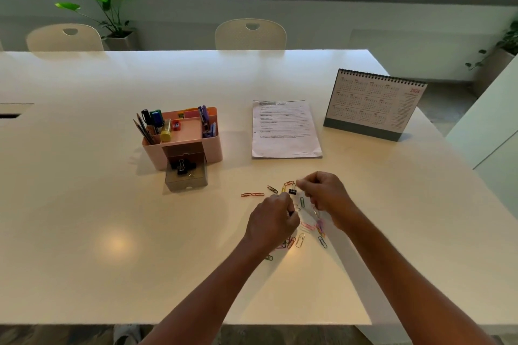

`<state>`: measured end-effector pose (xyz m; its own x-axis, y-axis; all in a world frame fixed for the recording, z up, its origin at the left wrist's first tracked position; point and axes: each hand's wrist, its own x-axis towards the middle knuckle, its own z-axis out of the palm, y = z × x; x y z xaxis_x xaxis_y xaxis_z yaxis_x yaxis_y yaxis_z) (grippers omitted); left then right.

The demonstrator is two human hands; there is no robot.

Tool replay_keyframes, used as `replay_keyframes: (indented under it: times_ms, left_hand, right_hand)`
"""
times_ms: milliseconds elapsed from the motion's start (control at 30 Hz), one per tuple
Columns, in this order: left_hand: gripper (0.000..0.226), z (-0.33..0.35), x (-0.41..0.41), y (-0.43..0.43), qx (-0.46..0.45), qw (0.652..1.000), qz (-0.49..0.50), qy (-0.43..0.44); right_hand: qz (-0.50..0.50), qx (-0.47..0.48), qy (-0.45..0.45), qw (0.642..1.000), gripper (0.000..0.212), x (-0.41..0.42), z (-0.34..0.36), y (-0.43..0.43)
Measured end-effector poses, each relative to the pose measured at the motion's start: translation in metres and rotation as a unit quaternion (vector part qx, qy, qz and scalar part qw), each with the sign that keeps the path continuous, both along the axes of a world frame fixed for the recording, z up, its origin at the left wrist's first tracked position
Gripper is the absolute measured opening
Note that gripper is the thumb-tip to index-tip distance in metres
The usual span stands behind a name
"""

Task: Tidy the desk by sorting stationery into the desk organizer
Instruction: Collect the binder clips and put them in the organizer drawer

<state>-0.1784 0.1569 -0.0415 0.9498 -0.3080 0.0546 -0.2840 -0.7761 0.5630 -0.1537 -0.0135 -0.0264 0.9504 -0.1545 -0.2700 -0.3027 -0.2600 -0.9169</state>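
Observation:
A pink desk organizer (213,145) stands left of centre with pens, markers and a sharpener in its compartments. Its grey drawer (186,183) is pulled out and holds black binder clips. Several coloured paper clips (252,194) lie scattered on the white table in front of me. My left hand (273,223) hovers over them with curled fingers and pinches a small dark clip with wire loops at its fingertips. My right hand (326,194) has its fingertips pinched at the wire handle of a black binder clip (292,191) that sits on the table.
A stack of printed sheets (284,129) lies right of the organizer. A desk calendar (372,103) stands at the far right near the table's edge. Two white chairs (251,35) and potted plants stand beyond the table, under the window.

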Motion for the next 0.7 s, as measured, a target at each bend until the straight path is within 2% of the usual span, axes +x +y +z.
replay_keyframes:
  times_ms: [67,133,167,267,400,433,500,533,600,633,700]
  left_hand:
    - [0.012,0.004,0.001,0.006,-0.039,0.999,0.015,0.014]
    - [0.011,0.01,0.001,0.014,-0.121,0.99,0.044,0.061]
    - [0.011,0.015,0.002,0.018,-0.182,0.974,0.069,0.111]
    - [0.015,0.024,0.002,0.031,-0.371,0.874,0.149,0.274]
    - [0.013,0.026,0.002,0.05,-0.562,0.702,0.201,0.39]
    - [0.014,0.027,0.0,0.055,-0.593,0.668,0.206,0.401]
    - [0.02,0.029,-0.001,0.061,-0.64,0.623,0.214,0.397]
    - [0.026,0.028,-0.001,0.063,-0.659,0.606,0.22,0.386]
    - [0.039,0.028,0.0,0.067,-0.69,0.579,0.229,0.369]
    - [0.044,0.027,0.0,0.068,-0.704,0.563,0.233,0.365]
    - [0.053,0.029,0.002,0.068,-0.729,0.531,0.234,0.363]
  right_hand:
    - [0.014,-0.196,-0.026,0.98,0.034,0.006,-0.003,0.01]
    - [0.028,-0.318,-0.014,0.948,0.043,0.011,-0.006,0.022]
    - [0.029,-0.366,-0.01,0.93,0.047,0.013,-0.007,0.027]
    - [0.026,-0.434,0.006,0.9,0.049,0.018,-0.009,0.034]
    - [0.037,-0.418,0.037,0.907,0.04,0.021,-0.005,0.032]
    - [0.038,-0.399,0.035,0.915,0.038,0.02,-0.004,0.031]
    - [0.035,-0.319,0.017,0.947,0.033,0.016,0.0,0.026]
    - [0.034,-0.249,0.007,0.968,0.031,0.014,0.004,0.025]
    - [0.025,-0.047,0.008,0.999,0.029,0.008,0.015,0.027]
    - [0.023,0.062,0.02,0.998,0.031,0.005,0.019,0.031]
    - [0.027,0.237,0.03,0.971,0.031,0.0,0.023,0.044]
